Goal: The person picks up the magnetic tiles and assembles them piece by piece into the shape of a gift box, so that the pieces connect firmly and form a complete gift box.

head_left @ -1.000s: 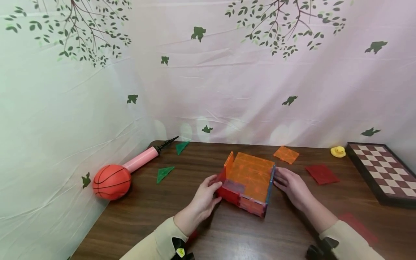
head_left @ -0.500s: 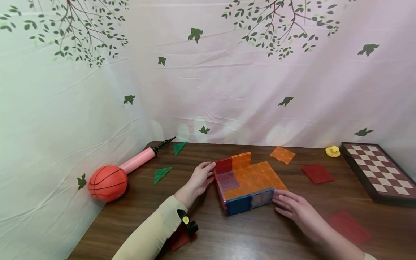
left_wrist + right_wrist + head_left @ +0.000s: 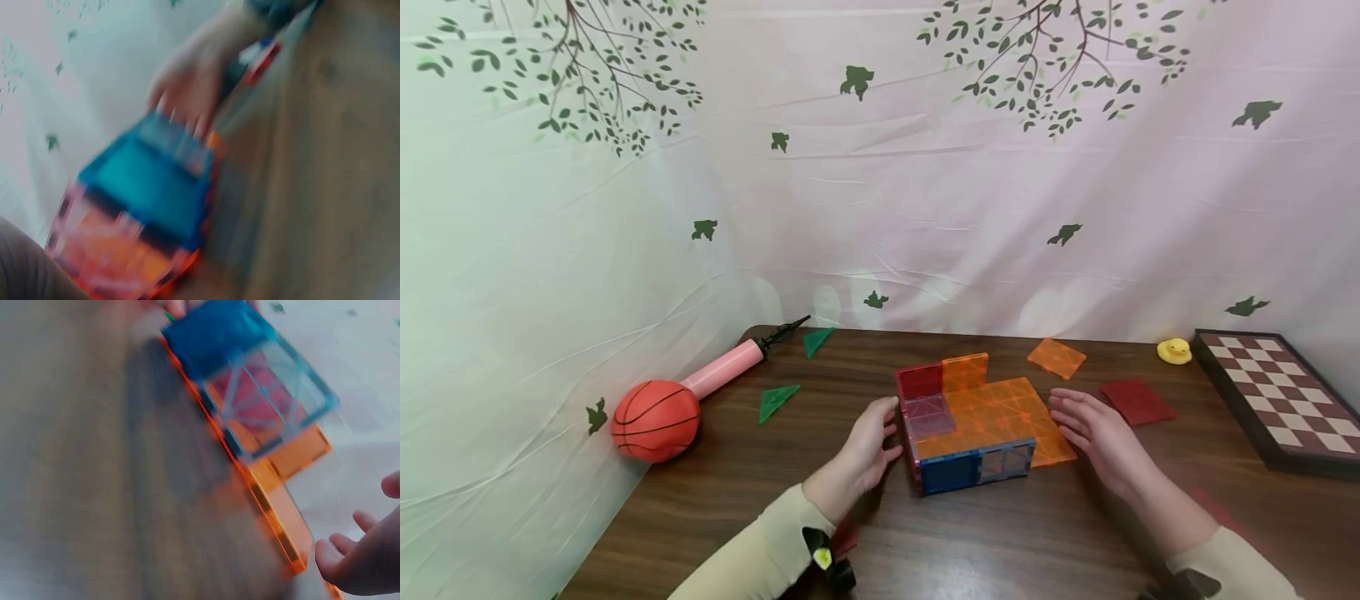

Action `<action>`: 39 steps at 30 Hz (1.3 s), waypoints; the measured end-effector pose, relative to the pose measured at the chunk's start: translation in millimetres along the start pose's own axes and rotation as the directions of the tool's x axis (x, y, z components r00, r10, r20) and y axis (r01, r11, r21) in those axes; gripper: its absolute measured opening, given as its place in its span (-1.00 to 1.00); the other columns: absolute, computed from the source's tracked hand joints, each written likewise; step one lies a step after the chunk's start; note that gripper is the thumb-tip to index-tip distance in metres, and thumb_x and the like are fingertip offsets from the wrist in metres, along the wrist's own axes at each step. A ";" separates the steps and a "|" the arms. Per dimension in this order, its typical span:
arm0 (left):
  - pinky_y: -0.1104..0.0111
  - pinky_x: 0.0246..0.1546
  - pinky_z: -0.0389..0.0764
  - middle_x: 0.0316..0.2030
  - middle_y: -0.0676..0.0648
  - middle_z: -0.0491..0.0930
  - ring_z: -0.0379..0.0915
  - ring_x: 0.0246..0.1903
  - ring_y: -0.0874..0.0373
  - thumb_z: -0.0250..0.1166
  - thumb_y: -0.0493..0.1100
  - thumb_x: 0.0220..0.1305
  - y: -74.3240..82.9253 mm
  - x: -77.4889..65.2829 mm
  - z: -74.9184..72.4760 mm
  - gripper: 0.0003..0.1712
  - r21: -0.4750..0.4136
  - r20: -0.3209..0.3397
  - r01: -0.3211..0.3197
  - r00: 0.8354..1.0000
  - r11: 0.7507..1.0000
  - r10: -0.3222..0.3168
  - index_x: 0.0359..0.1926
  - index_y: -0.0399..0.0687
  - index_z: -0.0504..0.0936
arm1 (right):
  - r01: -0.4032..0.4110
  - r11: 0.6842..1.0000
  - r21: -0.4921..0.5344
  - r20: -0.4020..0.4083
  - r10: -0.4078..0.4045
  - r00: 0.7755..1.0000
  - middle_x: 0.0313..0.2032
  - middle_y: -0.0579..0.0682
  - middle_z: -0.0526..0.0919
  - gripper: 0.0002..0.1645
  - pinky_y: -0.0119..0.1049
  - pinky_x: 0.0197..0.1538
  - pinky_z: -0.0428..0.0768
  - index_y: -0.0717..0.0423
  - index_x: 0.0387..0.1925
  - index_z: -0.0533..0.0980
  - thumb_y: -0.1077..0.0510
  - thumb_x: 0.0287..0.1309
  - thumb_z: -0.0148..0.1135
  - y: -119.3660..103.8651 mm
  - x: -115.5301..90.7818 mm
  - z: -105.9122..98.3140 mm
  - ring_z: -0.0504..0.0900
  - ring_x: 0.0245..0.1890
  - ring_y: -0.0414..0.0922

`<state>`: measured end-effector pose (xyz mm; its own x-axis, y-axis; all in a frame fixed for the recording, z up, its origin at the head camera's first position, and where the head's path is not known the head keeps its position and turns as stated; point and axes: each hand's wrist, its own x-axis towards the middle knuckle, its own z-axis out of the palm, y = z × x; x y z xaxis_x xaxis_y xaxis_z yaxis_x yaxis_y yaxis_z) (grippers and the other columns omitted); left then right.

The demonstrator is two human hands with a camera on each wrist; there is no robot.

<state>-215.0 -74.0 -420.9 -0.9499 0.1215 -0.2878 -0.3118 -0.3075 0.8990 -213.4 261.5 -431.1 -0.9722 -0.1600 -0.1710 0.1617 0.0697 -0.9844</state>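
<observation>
A structure of see-through magnetic tiles (image 3: 992, 408) stands on the table in the head view. Its base is orange with a purple tile at the left. A red tile (image 3: 921, 381) and an orange tile (image 3: 965, 372) stand upright along the back. Along the front are a blue tile (image 3: 950, 472) and a blue window-frame tile (image 3: 1006, 461). Beside the reddish left wall is my left hand (image 3: 861, 450), fingers loosely bent and holding nothing. My right hand (image 3: 1101, 437) has its fingertips just off the base's right edge, fingers relaxed. Both wrist views are blurred.
Two green triangle tiles (image 3: 778, 402) lie left of the structure. An orange square (image 3: 1057, 358) and a red square (image 3: 1138, 402) lie to the right, near a yellow rubber duck (image 3: 1174, 351) and a chessboard (image 3: 1285, 396). A ball (image 3: 655, 421) and pink hand pump (image 3: 726, 369) are far left.
The tile structure has turned clockwise, bringing its blue wall from the right side round to the front. My right hand has come off the window-frame corner to beside the base's right edge.
</observation>
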 end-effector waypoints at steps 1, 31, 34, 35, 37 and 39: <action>-0.28 0.34 0.08 0.47 -0.43 -0.01 -0.14 0.42 -0.38 0.05 0.00 0.49 -2.3 -7.0 1.6 -0.26 -0.001 0.019 0.001 1.000 1.000 -0.001 0.49 -0.33 0.10 | 0.001 1.000 0.008 -0.006 -0.001 1.000 0.50 0.28 0.15 -0.19 -0.29 0.31 0.41 0.35 0.55 0.00 -0.15 0.62 -0.17 0.8 4.7 -2.0 0.37 0.36 -0.03; -0.14 0.32 0.29 0.41 -0.38 0.29 0.21 0.35 -0.18 0.02 -0.16 0.52 5.9 14.2 -32.6 -0.25 0.270 0.345 -0.004 0.934 0.963 -0.093 0.60 -0.24 0.00 | -0.071 0.970 -0.233 -0.076 0.054 0.996 0.41 0.39 0.25 -0.33 -0.39 0.11 0.52 0.32 0.49 0.11 0.10 0.56 0.02 13.2 -23.6 3.8 0.32 0.36 0.18; -0.12 0.30 0.33 0.41 -0.38 0.28 0.22 0.33 -0.18 0.02 -0.17 0.52 5.8 13.6 -32.8 -0.25 0.262 0.346 -0.002 0.934 0.965 -0.092 0.60 -0.24 0.00 | -0.063 0.986 -0.154 -0.091 0.049 0.995 0.43 0.35 0.19 -0.30 -0.40 0.10 0.54 0.28 0.51 0.08 0.10 0.55 0.06 13.9 -21.4 5.0 0.31 0.34 0.14; -0.12 0.30 0.34 0.41 -0.38 0.28 0.23 0.33 -0.19 0.03 -0.16 0.52 5.8 13.2 -32.7 -0.25 0.258 0.347 0.000 0.933 0.966 -0.093 0.60 -0.24 0.01 | -0.058 0.990 -0.129 -0.097 0.046 0.994 0.43 0.32 0.17 -0.28 -0.40 0.09 0.55 0.26 0.52 0.07 0.09 0.54 0.07 13.9 -20.4 5.3 0.31 0.33 0.11; -0.12 0.29 0.35 0.41 -0.38 0.28 0.23 0.34 -0.20 0.06 -0.16 0.51 5.4 12.6 -32.5 -0.25 0.253 0.354 0.002 0.931 0.968 -0.095 0.59 -0.24 0.02 | -0.045 0.997 -0.062 -0.108 0.038 0.993 0.42 0.26 0.15 -0.27 -0.40 0.07 0.57 0.21 0.54 0.05 0.07 0.54 0.08 13.2 -17.9 5.9 0.34 0.29 0.04; -0.12 0.28 0.37 0.40 -0.38 0.29 0.23 0.35 -0.22 0.09 -0.15 0.51 4.5 12.4 -31.9 -0.25 0.249 0.362 0.003 0.927 0.969 -0.096 0.59 -0.22 0.05 | -0.026 1.000 -0.005 -0.112 0.026 0.993 0.40 0.20 0.17 -0.27 -0.43 0.05 0.57 0.16 0.54 0.05 0.04 0.55 0.08 12.5 -14.9 5.9 0.38 0.24 -0.05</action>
<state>-228.9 -103.9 -430.9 -0.8432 0.4841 -0.2337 -0.2997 -0.0625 0.9520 -195.8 258.9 -441.1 -0.9806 -0.0464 -0.1903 0.1863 0.0791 -0.9793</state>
